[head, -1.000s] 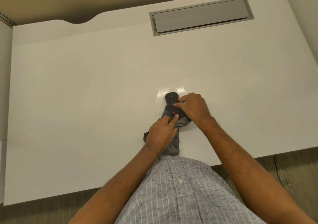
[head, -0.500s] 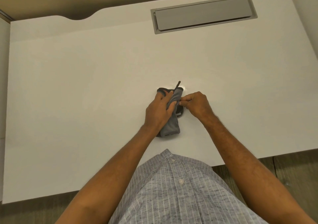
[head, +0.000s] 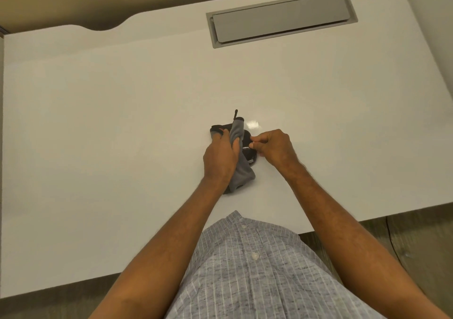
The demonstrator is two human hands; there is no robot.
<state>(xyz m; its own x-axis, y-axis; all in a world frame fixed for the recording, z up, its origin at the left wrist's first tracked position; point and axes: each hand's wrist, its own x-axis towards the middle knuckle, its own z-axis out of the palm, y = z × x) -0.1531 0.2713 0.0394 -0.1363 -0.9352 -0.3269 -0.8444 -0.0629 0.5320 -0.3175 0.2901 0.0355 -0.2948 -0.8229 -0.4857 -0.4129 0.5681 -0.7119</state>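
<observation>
Desk (head: 122, 122), pouch (head: 243, 172) in left hand (head: 220, 161)

Head-worn view, steeply down over the desk (head: 103, 132)

A white desk (head: 122, 122) seen from above. Only one cluster blocks the way, near its middle: a grey pouch (head: 241, 169) gripped by the left hand (head: 220, 159), and a dark object (head: 248, 155) at its side, pinched at the edge by the right hand (head: 274, 147). Both forearms slant in from the near edge, fencing off a narrow wedge of desk before the striped shirt (head: 245, 269). Open surface spreads wide to the left, to the right and beyond the hands. At the back right lies a grey hatch (head: 282, 17) (set into the desktop, hardly raised).
</observation>
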